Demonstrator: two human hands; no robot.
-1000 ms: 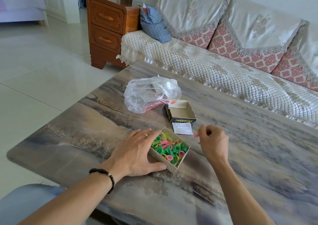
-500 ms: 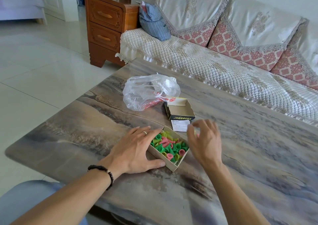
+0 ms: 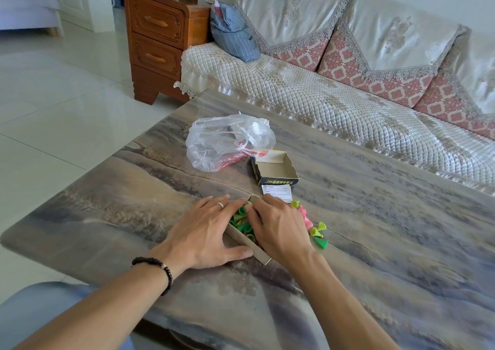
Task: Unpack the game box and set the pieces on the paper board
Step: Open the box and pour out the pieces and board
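The open cardboard game box tray (image 3: pixel 242 243) sits on the table (image 3: pixel 375 242), tilted up on its left side, with green and yellow-green cone pieces (image 3: pixel 241 222) inside. My left hand (image 3: pixel 203 232) presses flat against its left wall, thumb along the near wall. My right hand (image 3: pixel 278 229) lies over the tray, its fingers curled over the far rim. Several pieces have spilled out to the right: pink pieces (image 3: pixel 305 217), a yellow-green piece (image 3: pixel 317 230) and a green piece (image 3: pixel 321 242). A printed paper slip (image 3: pixel 277 192) lies just beyond.
The box lid (image 3: pixel 276 169) lies open side up behind the slip. A crumpled clear plastic bag (image 3: pixel 227 140) sits to its left. A quilted sofa (image 3: pixel 348 103) runs along the table's far side, a wooden cabinet (image 3: pixel 158 41) at its left end.
My right hand came from beside the tray onto it. The tray has tipped toward the right and several pieces now lie on the table beside it. My left hand stayed.
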